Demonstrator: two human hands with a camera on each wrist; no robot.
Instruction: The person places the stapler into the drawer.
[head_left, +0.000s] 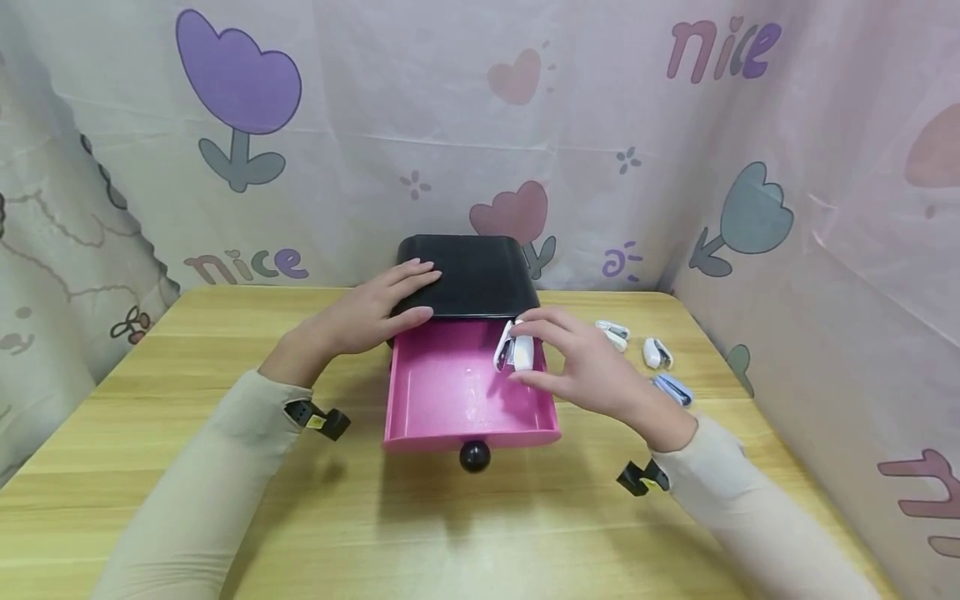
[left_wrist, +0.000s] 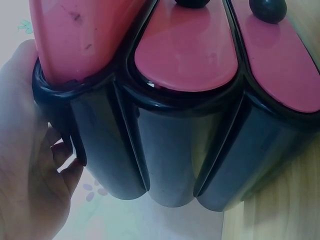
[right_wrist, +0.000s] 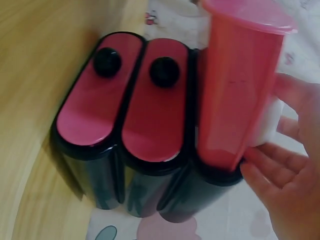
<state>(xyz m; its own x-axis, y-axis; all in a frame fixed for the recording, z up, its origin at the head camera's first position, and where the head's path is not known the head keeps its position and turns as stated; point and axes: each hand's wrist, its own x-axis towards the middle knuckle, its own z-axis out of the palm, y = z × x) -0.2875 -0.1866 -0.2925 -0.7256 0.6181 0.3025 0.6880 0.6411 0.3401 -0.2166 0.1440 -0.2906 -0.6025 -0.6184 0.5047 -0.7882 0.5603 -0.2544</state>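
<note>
A black drawer cabinet (head_left: 468,275) with pink drawers stands on the table, its top pink drawer (head_left: 435,417) pulled out toward me. My left hand (head_left: 375,308) rests on the left of the cabinet's top, fingers extended. Over the right side of the open drawer, my right hand (head_left: 577,358) pinches a small white stapler (head_left: 523,352) between thumb and fingers; metal shows inside it. In the right wrist view the drawer partly hides the white stapler (right_wrist: 267,122). The two lower drawers, a middle one (left_wrist: 187,55) and a bottom one (left_wrist: 285,65), are closed.
On the table right of the cabinet lie several more small staplers: white ones (head_left: 657,353) and a blue one (head_left: 673,389). A round black knob (head_left: 475,457) sticks out from the open drawer's front. Printed curtains (head_left: 360,167) hang behind and beside the wooden table (head_left: 465,542).
</note>
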